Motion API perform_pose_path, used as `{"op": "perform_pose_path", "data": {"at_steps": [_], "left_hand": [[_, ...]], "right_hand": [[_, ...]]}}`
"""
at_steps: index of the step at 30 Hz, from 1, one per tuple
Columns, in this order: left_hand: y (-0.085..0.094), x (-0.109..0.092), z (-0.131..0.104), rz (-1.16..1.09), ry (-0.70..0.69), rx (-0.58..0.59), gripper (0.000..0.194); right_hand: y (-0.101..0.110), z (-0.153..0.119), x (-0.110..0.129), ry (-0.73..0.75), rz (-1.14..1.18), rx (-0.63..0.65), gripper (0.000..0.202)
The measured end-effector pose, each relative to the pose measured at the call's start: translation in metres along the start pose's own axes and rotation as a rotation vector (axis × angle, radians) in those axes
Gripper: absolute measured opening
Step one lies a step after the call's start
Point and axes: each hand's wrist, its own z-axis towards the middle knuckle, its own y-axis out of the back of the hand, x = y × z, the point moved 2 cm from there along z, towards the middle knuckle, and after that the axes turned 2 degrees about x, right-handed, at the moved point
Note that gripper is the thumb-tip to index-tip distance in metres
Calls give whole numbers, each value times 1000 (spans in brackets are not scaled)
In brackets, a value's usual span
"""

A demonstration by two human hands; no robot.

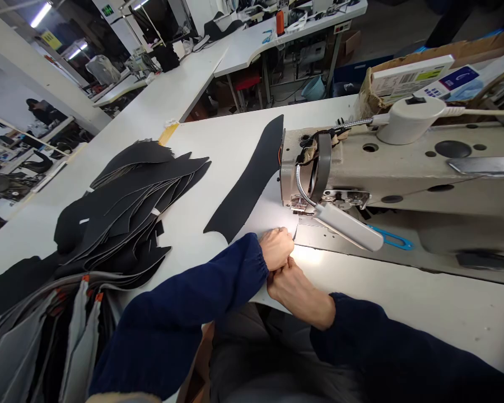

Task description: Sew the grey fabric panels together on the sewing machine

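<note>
My left hand is closed at the table's front edge, just left of the sewing machine's needle area. Touching it from below, my right hand is closed too, its fingers bent in a pinch. Both seem to grip the near end of a pale grey fabric piece, which lies flat toward the machine; the pinched part is hidden by my fingers. Beyond my left hand, a long black fabric panel rests on the white table, its far end against the sewing machine.
Stacked black fabric panels cover the table's left side, with grey-backed pieces hanging at the front. A lamp lights the needle area. A cardboard box stands behind the machine. An orange thread cone is on the far table.
</note>
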Motion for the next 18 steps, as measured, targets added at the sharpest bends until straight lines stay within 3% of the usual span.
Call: {"op": "perform_pose_path", "data": {"at_steps": [5, 12, 18], "left_hand": [[2, 4, 12, -16, 23, -41, 26], [0, 6, 27, -27, 32, -81, 28], [2, 10, 9, -40, 27, -99, 35]], "right_hand": [[3, 1, -3, 22, -93, -104, 20], [2, 7, 0, 53, 44, -68, 15], [0, 6, 11, -26, -127, -83, 17]]}}
